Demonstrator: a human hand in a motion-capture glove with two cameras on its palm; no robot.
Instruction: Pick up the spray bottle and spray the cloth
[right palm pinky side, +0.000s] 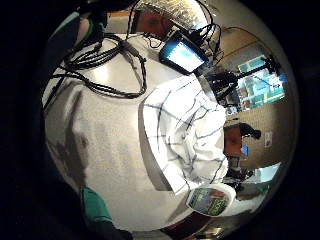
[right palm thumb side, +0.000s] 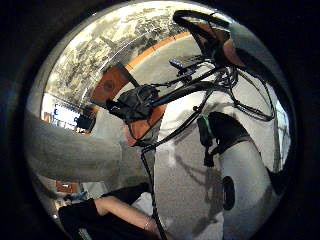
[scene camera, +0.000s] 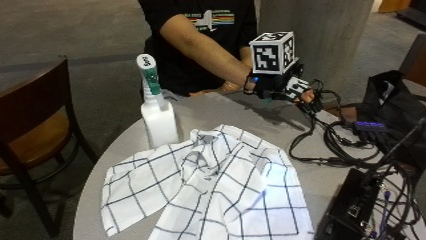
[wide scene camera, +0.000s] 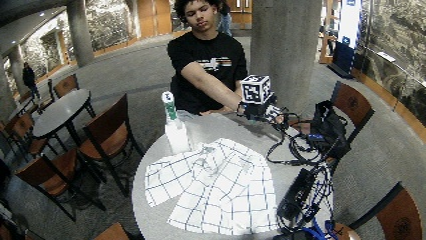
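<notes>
A white spray bottle (scene camera: 158, 115) with a green and white nozzle stands upright on the round grey table (scene camera: 219, 112), at its left side. The white checked cloth (scene camera: 213, 190) lies crumpled just beside the bottle and spreads toward the near edge. My gloved right hand (scene camera: 279, 87) hovers above the far side of the table, to the right of the bottle and apart from it, fingers relaxed, holding nothing. The little finger side palm view looks down on the cloth (right palm pinky side: 185, 135), with the bottle (right palm pinky side: 210, 200) beyond it.
Black cables (scene camera: 326, 135) run across the table's right side to a black box (scene camera: 353, 205) at the near right edge. A black bag (scene camera: 393, 100) sits at the right. A wooden chair (scene camera: 33, 135) stands left of the table, a concrete pillar (scene camera: 313, 30) behind it.
</notes>
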